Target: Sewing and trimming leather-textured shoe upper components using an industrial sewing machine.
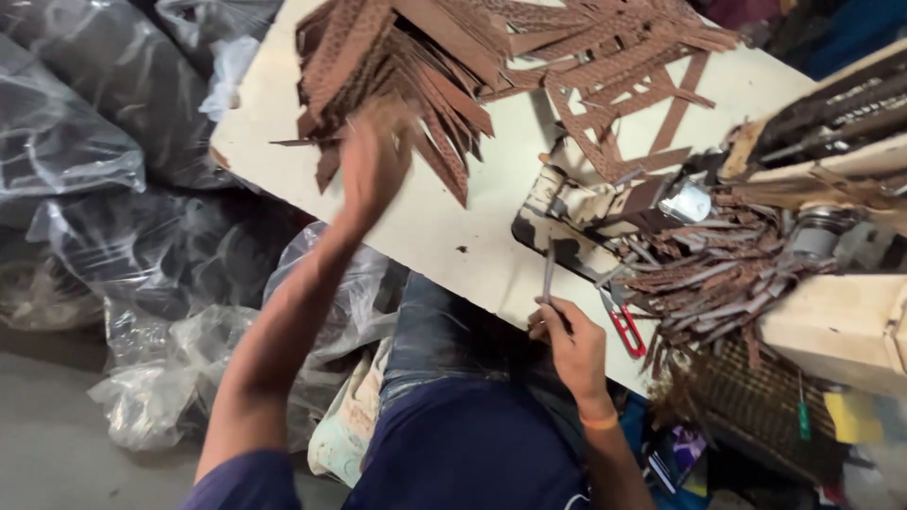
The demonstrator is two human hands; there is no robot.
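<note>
While the left hand (pixel 370 165), blurred so its fingers could not be told, reached the big heap of brown perforated leather strips (pixel 416 66), the right hand (pixel 572 345) pinched 1 thin strip (pixel 548 274) near the finished strips piled by the sewing machine (pixel 718 274); much of the heap remained.
</note>
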